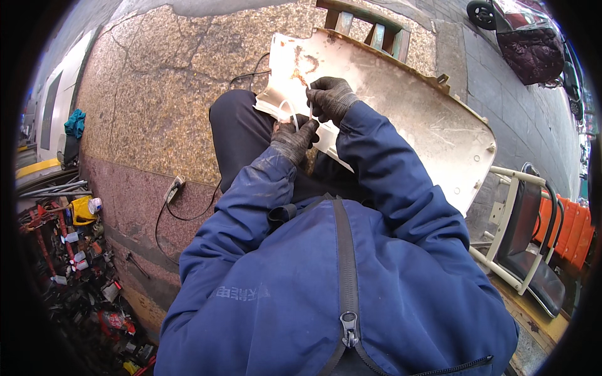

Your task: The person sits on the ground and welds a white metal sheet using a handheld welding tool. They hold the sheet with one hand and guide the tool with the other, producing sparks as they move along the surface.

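A large white curved panel (401, 100) leans across in front of me, with brown burn-like stains near its upper left corner. My left hand (291, 139), in a dark worn glove, is closed by the panel's near left edge. From it rises a thin white strip (293, 111), bent in a loop. Just above and to the right, my gloved right hand (332, 99) pinches a straight, pale length of similar strip that runs down toward the left hand. Whether both lengths are one piece cannot be made out. Fingers hide the strip's ends.
Behind the panel stands a wooden stool or frame (376, 31). A power socket (175, 187) with a black cord lies on the ground at left. Jumbled tools and parts (81, 263) fill the lower left. A metal-framed chair (520, 244) stands at right.
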Tool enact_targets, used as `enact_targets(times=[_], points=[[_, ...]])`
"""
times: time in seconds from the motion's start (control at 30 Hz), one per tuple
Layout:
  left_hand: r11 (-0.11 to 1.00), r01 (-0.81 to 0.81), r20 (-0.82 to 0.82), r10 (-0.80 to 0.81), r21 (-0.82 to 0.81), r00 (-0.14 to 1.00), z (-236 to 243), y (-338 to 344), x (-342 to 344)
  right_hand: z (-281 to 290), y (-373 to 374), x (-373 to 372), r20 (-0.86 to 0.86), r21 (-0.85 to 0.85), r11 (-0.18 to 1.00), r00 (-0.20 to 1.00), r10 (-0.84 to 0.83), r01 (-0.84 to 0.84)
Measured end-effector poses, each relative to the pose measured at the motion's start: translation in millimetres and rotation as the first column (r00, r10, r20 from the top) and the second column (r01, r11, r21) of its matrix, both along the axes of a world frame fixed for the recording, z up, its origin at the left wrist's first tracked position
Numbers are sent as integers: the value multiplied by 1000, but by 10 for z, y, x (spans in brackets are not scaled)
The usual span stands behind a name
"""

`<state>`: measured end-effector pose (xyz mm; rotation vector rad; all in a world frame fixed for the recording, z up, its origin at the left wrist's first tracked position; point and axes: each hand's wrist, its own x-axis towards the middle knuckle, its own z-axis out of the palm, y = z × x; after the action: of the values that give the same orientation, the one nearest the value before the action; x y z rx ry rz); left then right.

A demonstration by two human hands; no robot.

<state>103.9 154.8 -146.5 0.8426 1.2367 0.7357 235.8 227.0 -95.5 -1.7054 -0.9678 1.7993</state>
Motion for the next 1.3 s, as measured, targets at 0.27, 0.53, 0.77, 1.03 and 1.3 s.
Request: enact_targets(times=[0.27,0.53,0.77,1.03,1.3], points=[[1000,-10,-14,10,-8,1000,53,8,24,-13,9,18,4,-8,1000,1000,-10,10],[999,-29,-17,28,-16,999,53,20,37,-22,16,17,24,14,1000,1000,1,-2],[999,-41,-15,41,-25,999,73,35,37,-1,25,11,19,6,1000,1000,-18,18],[998,-66,-15,66,-23,998,158,40,57,-16,40,20,19,17,1000,1000,-14,14],[998,-44,-40,42,-38,998,151,57,51,-19,42,25,23,14,1000,1000,-15,14]])
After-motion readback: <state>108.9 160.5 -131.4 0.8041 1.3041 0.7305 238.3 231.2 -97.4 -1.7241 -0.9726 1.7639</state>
